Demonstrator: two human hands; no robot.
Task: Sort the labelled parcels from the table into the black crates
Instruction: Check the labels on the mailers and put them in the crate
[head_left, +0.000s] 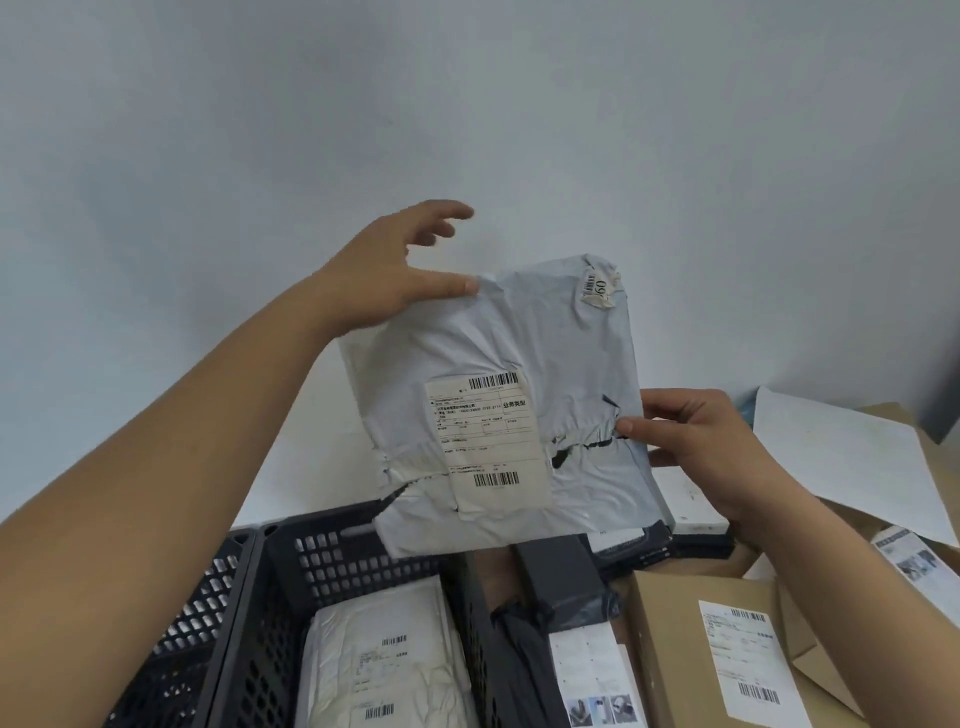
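A pale grey plastic mailer bag (566, 364) with a white barcode label is held up in front of the wall, label facing me. My right hand (696, 441) pinches its right edge between thumb and fingers. My left hand (400, 270) is at the bag's top left corner, thumb touching the corner and the other fingers spread apart in the air. Below stands a black perforated crate (291, 597) that holds a white labelled parcel (384, 660). A second black crate (192, 623) shows at the lower left.
To the right of the crate lie a black bag parcel (524, 649), a dark grey box (558, 571), a brown labelled carton (717, 660), a white box (685, 499) and loose white paper (841, 457). A bare wall rises behind.
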